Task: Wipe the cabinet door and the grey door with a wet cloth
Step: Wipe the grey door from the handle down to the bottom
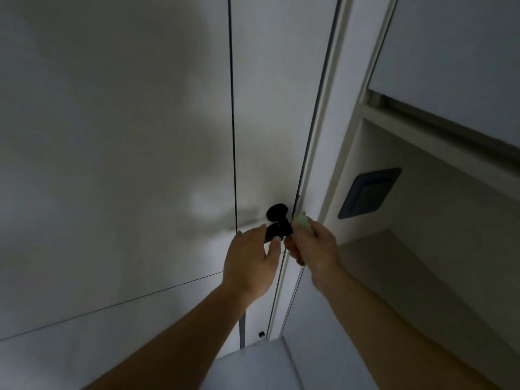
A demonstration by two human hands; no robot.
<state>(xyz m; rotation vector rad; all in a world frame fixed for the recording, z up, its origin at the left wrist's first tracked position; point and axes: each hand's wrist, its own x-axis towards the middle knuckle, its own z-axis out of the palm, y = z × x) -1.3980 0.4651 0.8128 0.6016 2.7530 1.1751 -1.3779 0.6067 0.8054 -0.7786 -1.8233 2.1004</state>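
Two hands of ours are up at the black handle (277,228) of the grey door (270,122). Our left hand (251,260) holds the lever part of the handle: the fingers (260,233) are curled over it from above and the thumb closes from below. Our right hand (313,249) is just beside it, on the right. Its fingers (294,247) are closed tightly around a pale green cloth (303,221), which is bunched into a small ball. Only a little of the cloth shows above the hand. It is at the right edge of the grey door, next to the round base of the handle, but we cannot tell if it really touches the door. A white frame (323,142) runs along the right side of the door. To the right of the frame we see an open niche with a shelf (374,257) and a dark plate (368,192) on its back wall. Above the niche is a pale cabinet door (464,52). To the left of the grey door is a wide grey wall panel (112,136) with soft shadows on it.
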